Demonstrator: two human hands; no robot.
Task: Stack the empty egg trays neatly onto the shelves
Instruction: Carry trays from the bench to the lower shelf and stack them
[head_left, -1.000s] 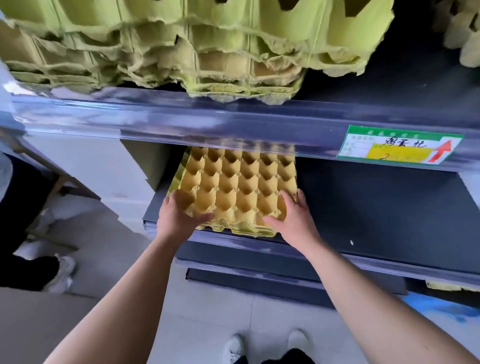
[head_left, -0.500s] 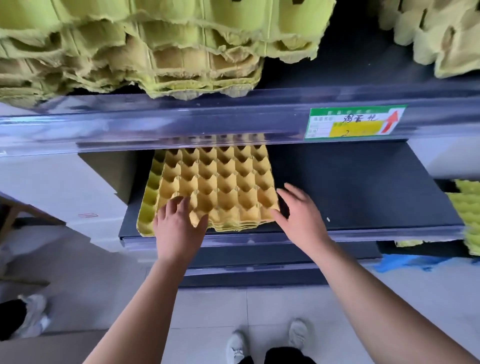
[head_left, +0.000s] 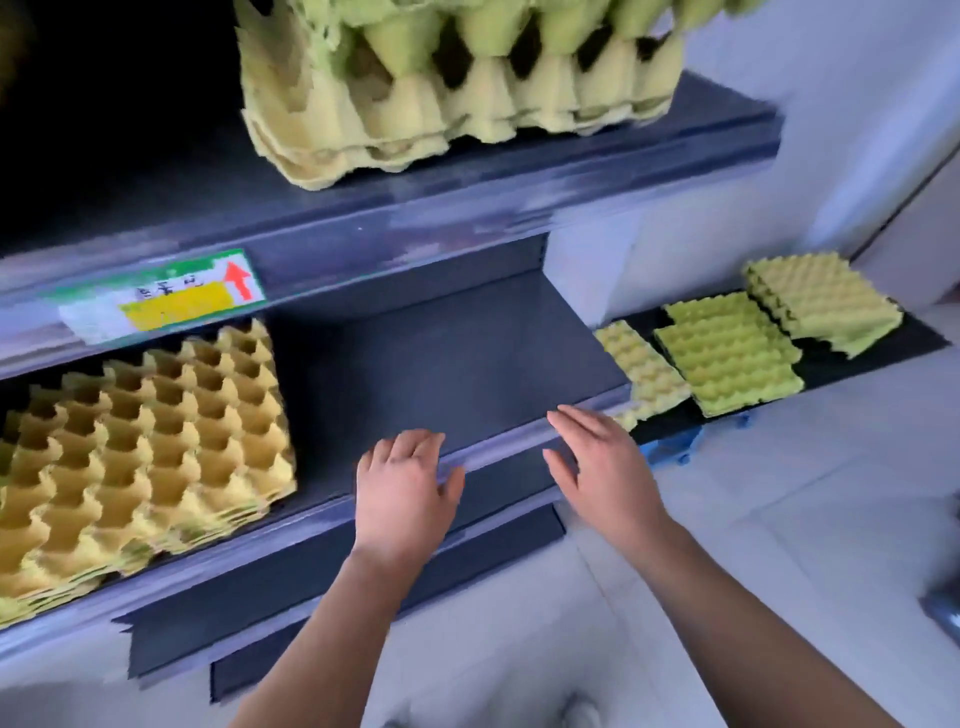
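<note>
A: Moved off the yellow tray stack (head_left: 140, 447) since a moment ago: left hand (head_left: 402, 488) and right hand (head_left: 605, 467), both now over the front lip of the middle shelf (head_left: 457, 364), well right of that stack at the shelf's left end.
B: Holding anything?
A: Nothing. Both slack, palms down, fingers loosely spread. Touching the lip or just above it? Cannot tell; too blurred.
B: Rest of the trays?
A: Lying loose on the low black platform (head_left: 826, 375) off to the right. Nearest, a green tray (head_left: 644, 369), partly hidden behind the shelf corner. Beside it, a thicker green pile (head_left: 727, 358). Further back, a skewed green stack (head_left: 826, 301). Also an overhanging green stack (head_left: 457, 88) on the top shelf (head_left: 571, 171).
B: Handling?
A: Moulded pulp by the look, so probably very light, stiff enough across the cups, weak and tearable at the ragged rims. Rough, not slippery. Best taken at two opposite edges, thumbs above, fingers beneath, lifted level to keep nested layers together.
B: Next?
A: Probably a reach right for the nearest green pile, then down onto the bare stretch of middle shelf beside the yellow stack. Worth squaring the corners before letting go.
</note>
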